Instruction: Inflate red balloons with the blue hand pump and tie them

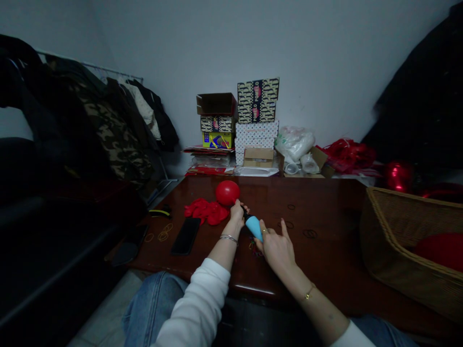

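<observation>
The right hand [280, 248] has a partly closed grip around the lower end of a light-blue balloon pump [254, 226], one finger raised. Farther out, the left hand's [237, 212] grip is closed at the pump's dark nozzle and the neck of a round red balloon [227, 193], near limp red balloons [204, 211] on the surface [267, 193].

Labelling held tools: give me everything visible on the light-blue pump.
The light-blue pump has a smooth, plastic-looking body and a black front end. It slants over the table, front toward the red balloon. The left hand closes around its front; the right hand holds its rear. Its tip is hidden.
</observation>
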The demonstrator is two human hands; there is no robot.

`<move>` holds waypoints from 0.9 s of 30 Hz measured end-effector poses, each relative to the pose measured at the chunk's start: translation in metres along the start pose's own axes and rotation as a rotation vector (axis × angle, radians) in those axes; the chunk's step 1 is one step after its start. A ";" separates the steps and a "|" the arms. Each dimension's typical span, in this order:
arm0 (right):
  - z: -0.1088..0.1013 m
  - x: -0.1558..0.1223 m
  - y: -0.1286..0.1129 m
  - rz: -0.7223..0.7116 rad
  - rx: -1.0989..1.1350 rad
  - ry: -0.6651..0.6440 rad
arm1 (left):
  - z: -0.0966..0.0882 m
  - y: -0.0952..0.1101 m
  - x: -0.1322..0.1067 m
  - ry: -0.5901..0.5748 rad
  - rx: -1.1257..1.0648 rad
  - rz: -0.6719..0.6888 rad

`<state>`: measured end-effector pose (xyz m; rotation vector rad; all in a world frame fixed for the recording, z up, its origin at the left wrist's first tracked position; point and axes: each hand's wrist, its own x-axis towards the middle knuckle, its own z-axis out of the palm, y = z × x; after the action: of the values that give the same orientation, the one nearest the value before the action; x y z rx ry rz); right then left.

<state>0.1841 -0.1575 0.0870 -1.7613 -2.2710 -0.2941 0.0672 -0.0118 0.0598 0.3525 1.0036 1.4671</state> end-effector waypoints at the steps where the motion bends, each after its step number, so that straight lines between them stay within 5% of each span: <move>1: 0.000 -0.002 0.000 0.000 0.006 -0.003 | -0.001 0.001 0.001 -0.001 0.004 0.000; 15: -0.009 -0.042 0.018 -0.020 0.036 0.018 | -0.006 0.029 0.015 0.024 0.003 0.051; 27: -0.003 -0.001 0.006 0.016 0.017 -0.014 | 0.006 0.010 0.009 0.022 -0.008 -0.013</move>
<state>0.1904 -0.1575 0.0893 -1.7783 -2.2612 -0.2596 0.0630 0.0004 0.0674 0.3235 1.0159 1.4654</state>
